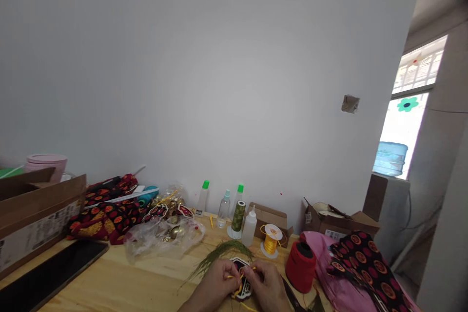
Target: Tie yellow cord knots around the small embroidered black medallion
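Both my hands meet at the front of the wooden table, over a dark ornament with a white patterned edge (244,293). My left hand (215,285) pinches a yellow cord (236,294) at the ornament's left side. Thumb and forefinger of my right hand (268,287) are closed on the same cord at the right. Part of the ornament is hidden behind my fingers. A bundle of green threads (219,253) fans out just behind my hands. The spool of yellow cord (271,243) stands beyond my right hand, with a red thread cone (300,267) beside it.
Bottles, including a white squeeze bottle (249,229), and a green thread spool (238,217) stand along the wall. A clear plastic bag (164,239) with bells, patterned cloth (106,219), a cardboard box (40,234) and a black tray (54,273) lie left. Pink cloth (340,278) lies right.
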